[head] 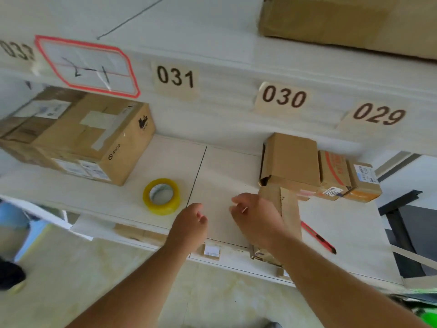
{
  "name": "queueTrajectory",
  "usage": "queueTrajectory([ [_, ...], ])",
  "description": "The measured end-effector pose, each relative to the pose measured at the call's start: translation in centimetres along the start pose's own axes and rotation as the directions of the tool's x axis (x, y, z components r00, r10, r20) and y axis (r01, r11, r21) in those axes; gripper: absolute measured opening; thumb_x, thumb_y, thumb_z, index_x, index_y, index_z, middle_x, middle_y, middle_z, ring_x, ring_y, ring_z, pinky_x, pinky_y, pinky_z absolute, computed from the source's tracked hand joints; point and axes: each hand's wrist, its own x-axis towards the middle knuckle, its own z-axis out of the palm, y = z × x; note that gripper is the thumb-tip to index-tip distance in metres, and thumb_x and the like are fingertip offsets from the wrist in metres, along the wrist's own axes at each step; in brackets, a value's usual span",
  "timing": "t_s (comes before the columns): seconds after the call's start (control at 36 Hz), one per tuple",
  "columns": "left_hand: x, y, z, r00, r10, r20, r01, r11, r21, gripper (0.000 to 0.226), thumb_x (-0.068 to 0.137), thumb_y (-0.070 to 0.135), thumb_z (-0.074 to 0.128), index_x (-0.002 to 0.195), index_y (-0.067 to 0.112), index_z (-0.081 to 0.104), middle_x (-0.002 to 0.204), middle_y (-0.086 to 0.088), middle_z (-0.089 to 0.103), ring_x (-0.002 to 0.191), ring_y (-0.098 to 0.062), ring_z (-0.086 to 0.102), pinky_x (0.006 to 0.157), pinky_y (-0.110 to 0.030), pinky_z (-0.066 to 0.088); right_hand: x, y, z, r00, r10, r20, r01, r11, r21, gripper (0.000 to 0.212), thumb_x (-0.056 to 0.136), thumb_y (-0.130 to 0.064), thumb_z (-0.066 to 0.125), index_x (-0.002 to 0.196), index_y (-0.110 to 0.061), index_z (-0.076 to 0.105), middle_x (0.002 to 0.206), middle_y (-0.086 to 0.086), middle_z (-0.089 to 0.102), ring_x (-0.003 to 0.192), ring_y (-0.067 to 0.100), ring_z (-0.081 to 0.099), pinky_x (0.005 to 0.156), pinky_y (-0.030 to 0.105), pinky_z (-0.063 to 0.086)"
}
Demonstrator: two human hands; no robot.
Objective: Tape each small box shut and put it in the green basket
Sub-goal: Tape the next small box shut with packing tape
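A long small cardboard box (289, 209) lies on the white shelf top (224, 176), reaching to its front edge. My right hand (256, 217) lies over the box's left side. Its fingertips poke out past the box to the left, close together and blurred, so whether they pinch anything is unclear. My left hand (190, 221) hovers just left of it with loosely curled fingers and nothing visible in them. A yellow tape roll (161, 196) sits flat on the shelf, left of both hands. A bit of the green basket (428, 316) shows at the bottom right corner.
Three more small boxes (292, 162) (334, 176) (364, 183) stand in a row at the back right. A red cutter (319, 237) lies right of the held box. A large carton (82, 138) fills the back left. Another carton (350, 20) sits on the upper shelf.
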Motion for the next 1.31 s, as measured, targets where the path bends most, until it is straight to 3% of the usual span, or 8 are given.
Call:
queueTrajectory([
  [0.17, 0.7, -6.4, -4.0, 0.976, -0.141, -0.163, 0.131, 0.989, -0.066, 0.039, 0.098, 0.018, 0.054, 0.137, 0.015, 0.057, 0.127, -0.006, 0.064, 0.118, -0.022, 0.059, 0.093, -0.027, 0.042, 5.6, -4.1, 9.2, 0.971, -0.056, 0.234, 0.106, 0.973, -0.207, 0.046, 0.103, -0.036, 0.048, 0.149, -0.032, 0.046, 0.151, -0.009, 0.05, 0.135, 0.02, 0.052, 0.109, 0.037, 0.046],
  [0.36, 1.7, -11.7, -5.4, 0.953, -0.21, -0.217, 0.187, 0.974, -0.125, 0.036, 0.095, 0.019, 0.058, 0.132, 0.018, 0.06, 0.12, -0.004, 0.066, 0.11, -0.02, 0.062, 0.093, -0.028, 0.043, 11.3, -8.1, 16.5, 0.887, -0.186, 0.422, 0.38, 0.814, -0.44, 0.075, 0.097, -0.011, 0.057, 0.159, -0.028, 0.017, 0.168, -0.009, 0.017, 0.132, 0.033, 0.052, 0.098, 0.047, 0.051],
  [0.44, 1.0, -13.1, -5.2, 0.957, -0.21, -0.202, 0.183, 0.972, -0.144, 0.035, 0.096, 0.017, 0.058, 0.131, 0.017, 0.06, 0.122, -0.003, 0.066, 0.112, -0.016, 0.063, 0.089, -0.021, 0.042, 12.3, -8.3, 18.4, 0.872, -0.112, 0.477, 0.384, 0.761, -0.523, 0.089, 0.088, 0.0, 0.064, 0.159, -0.022, 0.017, 0.16, 0.0, 0.03, 0.126, 0.035, 0.055, 0.088, 0.047, 0.051],
  [0.64, -0.5, -14.1, -5.8, 0.953, -0.229, -0.196, 0.188, 0.96, -0.21, 0.034, 0.096, 0.02, 0.058, 0.13, 0.023, 0.06, 0.117, 0.001, 0.064, 0.104, -0.016, 0.064, 0.087, -0.026, 0.046, 10.3, -6.4, 18.5, 0.89, -0.171, 0.423, 0.417, 0.682, -0.601, 0.047, 0.096, -0.013, 0.061, 0.14, -0.016, 0.047, 0.133, 0.003, 0.049, 0.123, 0.029, 0.056, 0.086, 0.041, 0.053],
  [0.81, -1.9, -11.0, -6.8, 0.985, -0.098, -0.143, 0.06, 0.966, -0.251, 0.047, 0.091, 0.026, 0.069, 0.135, 0.03, 0.054, 0.133, 0.008, 0.056, 0.114, -0.007, 0.059, 0.097, -0.031, 0.049, 5.6, -5.5, 11.6, 0.949, -0.068, 0.308, 0.119, 0.982, -0.147, 0.024, 0.099, -0.042, 0.056, 0.102, -0.019, 0.061, 0.097, 0.006, 0.062, 0.097, 0.028, 0.064, 0.076, 0.034, 0.045],
  [1.0, -5.9, -2.6, -7.5, 0.928, 0.355, 0.111, -0.34, 0.931, -0.129, 0.108, 0.068, 0.066, 0.078, 0.155, 0.044, 0.018, 0.154, 0.031, 0.016, 0.142, 0.009, 0.014, 0.115, -0.02, 0.018, -3.3, -5.2, 1.9, 0.961, 0.031, 0.274, -0.151, 0.892, 0.427, 0.037, 0.077, -0.062, 0.067, 0.079, -0.026, 0.073, 0.076, 0.002, 0.06, 0.073, 0.016, 0.055, 0.072, 0.038, 0.043],
  [1.14, -8.8, 2.1, -6.4, 0.855, 0.515, 0.063, -0.493, 0.845, -0.209, 0.089, 0.067, 0.076, 0.067, 0.145, 0.051, 0.033, 0.153, 0.027, 0.028, 0.143, 0.004, 0.027, 0.116, -0.026, 0.03, -9.6, -4.3, -2.2, 0.966, 0.035, 0.256, -0.212, 0.676, 0.706, 0.05, 0.098, -0.046, 0.058, 0.111, 0.001, 0.066, 0.093, 0.014, 0.063, 0.085, 0.027, 0.059, 0.082, 0.04, 0.044],
  [1.31, -12.2, 6.4, -5.4, 0.896, 0.443, 0.038, -0.372, 0.793, -0.483, 0.04, 0.083, 0.064, 0.061, 0.122, 0.053, 0.058, 0.13, 0.025, 0.057, 0.118, 0.011, 0.054, 0.093, -0.009, 0.042, -15.4, -4.4, -4.5, 0.98, -0.048, 0.192, -0.11, 0.676, 0.729, 0.039, 0.088, -0.034, 0.069, 0.119, -0.011, 0.07, 0.116, 0.026, 0.067, 0.101, 0.021, 0.066, 0.091, 0.04, 0.049],
])
